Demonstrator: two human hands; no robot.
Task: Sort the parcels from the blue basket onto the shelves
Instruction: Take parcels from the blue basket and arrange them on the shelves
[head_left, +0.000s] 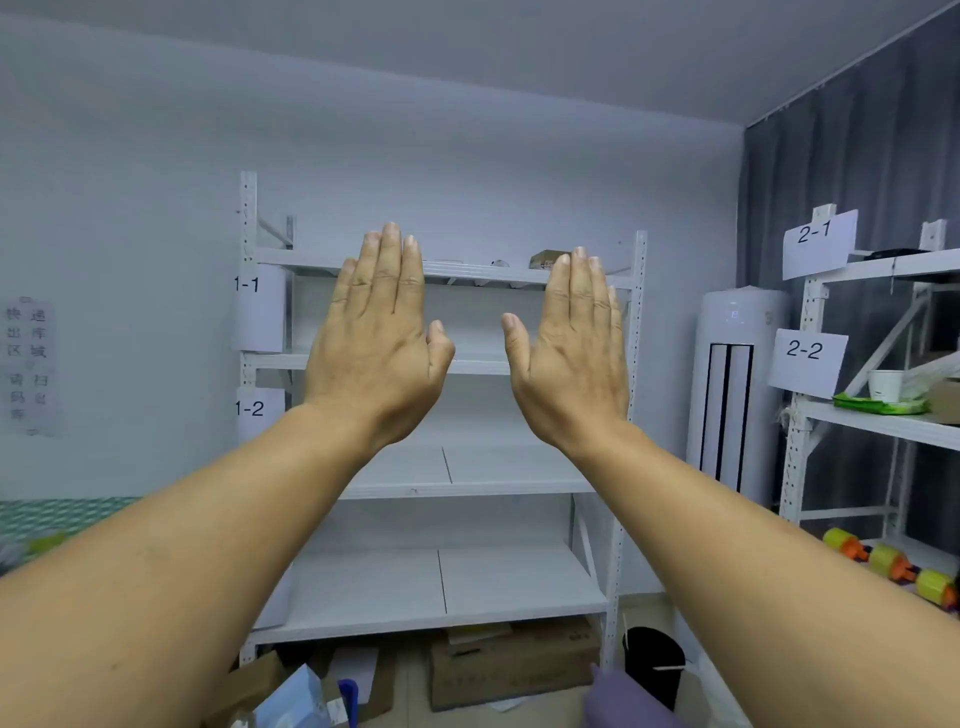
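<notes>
I hold both hands up in front of a white metal shelf rack (467, 486), backs toward me and fingers straight. My left hand (376, 338) and my right hand (569, 348) hold nothing and touch nothing. The rack carries labels 1-1 (247, 285) and 1-2 (250, 409) on its left post. A small brown parcel (545, 259) lies on its top shelf. The lower shelves look bare. At the bottom edge a blue basket rim (347, 693) shows with a pale blue parcel (293, 699) beside it.
A second rack (878, 421) at the right is labelled 2-1 and 2-2 and holds a paper cup and green packets. A white floor air conditioner (732, 384) stands between the racks. Cardboard boxes (511, 667) and a black bin (652, 660) sit on the floor.
</notes>
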